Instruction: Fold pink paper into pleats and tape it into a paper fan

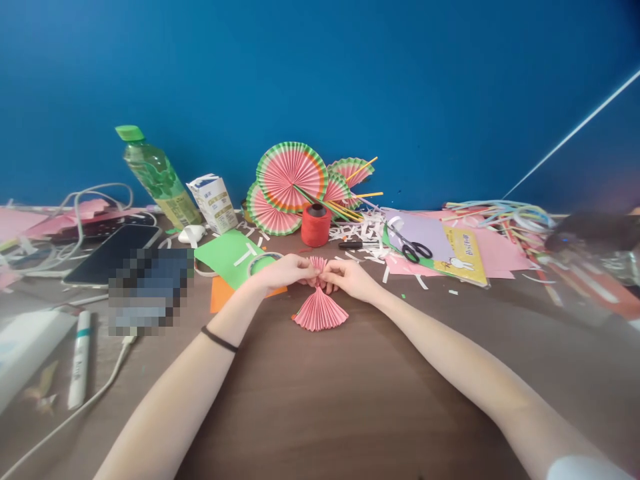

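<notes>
A pink pleated paper fan (pixel 321 312) is pinched at its narrow middle and spreads out on both sides of the pinch. My left hand (pixel 295 270) grips it from the left, with the fingertips closed. From the right, my right hand (pixel 346 277) has its fingers closed on the same folded paper, and the two sets of fingertips almost meet. Just beyond the hands stands a red spool of thread (pixel 315 227). Behind the spool, several finished round paper fans (pixel 293 177) in pink and green lean together near the wall.
Black-handled scissors (pixel 415 251) lie on coloured paper at the right, near a yellow packet (pixel 463 253). White paper scraps (pixel 370 227) are scattered behind. To the left are green paper (pixel 233 257), a carton (pixel 214 203), a green bottle (pixel 160 177), phones with cables, and a white marker (pixel 79 360).
</notes>
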The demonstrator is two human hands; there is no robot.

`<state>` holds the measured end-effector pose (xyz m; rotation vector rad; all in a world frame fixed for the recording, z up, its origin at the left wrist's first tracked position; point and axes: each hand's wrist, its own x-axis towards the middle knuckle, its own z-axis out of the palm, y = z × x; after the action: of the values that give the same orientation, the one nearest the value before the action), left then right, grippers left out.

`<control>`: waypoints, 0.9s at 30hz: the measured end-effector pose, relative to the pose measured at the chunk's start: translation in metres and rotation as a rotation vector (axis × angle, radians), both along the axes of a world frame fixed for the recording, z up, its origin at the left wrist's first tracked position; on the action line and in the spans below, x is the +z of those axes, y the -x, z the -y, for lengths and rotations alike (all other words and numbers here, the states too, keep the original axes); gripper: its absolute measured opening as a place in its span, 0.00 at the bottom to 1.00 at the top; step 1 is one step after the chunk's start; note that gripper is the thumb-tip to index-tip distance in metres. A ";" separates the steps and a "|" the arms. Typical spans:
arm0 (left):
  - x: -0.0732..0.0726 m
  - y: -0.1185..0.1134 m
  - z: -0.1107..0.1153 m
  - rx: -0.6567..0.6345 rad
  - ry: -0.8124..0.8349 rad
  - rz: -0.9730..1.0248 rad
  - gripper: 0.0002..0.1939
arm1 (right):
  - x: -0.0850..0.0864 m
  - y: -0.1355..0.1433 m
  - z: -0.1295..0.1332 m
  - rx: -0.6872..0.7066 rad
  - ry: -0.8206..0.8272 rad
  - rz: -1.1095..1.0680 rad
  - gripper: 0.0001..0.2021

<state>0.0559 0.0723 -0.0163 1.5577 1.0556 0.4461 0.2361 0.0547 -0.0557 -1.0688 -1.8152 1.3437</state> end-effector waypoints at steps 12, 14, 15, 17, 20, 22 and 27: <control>0.010 -0.005 0.003 -0.014 -0.023 -0.112 0.10 | -0.006 -0.002 0.004 -0.045 -0.143 -0.012 0.09; 0.009 -0.003 0.001 -0.048 0.006 -0.131 0.12 | -0.007 -0.002 0.004 -0.052 -0.173 -0.009 0.09; 0.009 -0.002 0.000 -0.065 0.017 -0.134 0.13 | -0.008 -0.002 0.004 -0.055 -0.178 -0.010 0.09; 0.007 0.000 -0.001 -0.088 0.029 -0.134 0.15 | -0.008 -0.002 0.004 -0.062 -0.176 -0.014 0.09; 0.006 0.000 -0.001 -0.090 0.024 -0.146 0.16 | -0.008 -0.002 0.005 -0.064 -0.179 -0.023 0.09; 0.005 -0.001 0.000 -0.082 0.007 -0.150 0.16 | -0.007 -0.002 0.005 -0.063 -0.197 -0.032 0.09; 0.002 -0.004 0.004 -0.104 -0.034 -0.093 0.16 | -0.008 -0.003 0.006 -0.061 -0.192 -0.055 0.08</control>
<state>0.0595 0.0687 -0.0143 1.6685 1.0368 0.3244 0.2395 0.0487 -0.0634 -0.9673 -1.8155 1.1266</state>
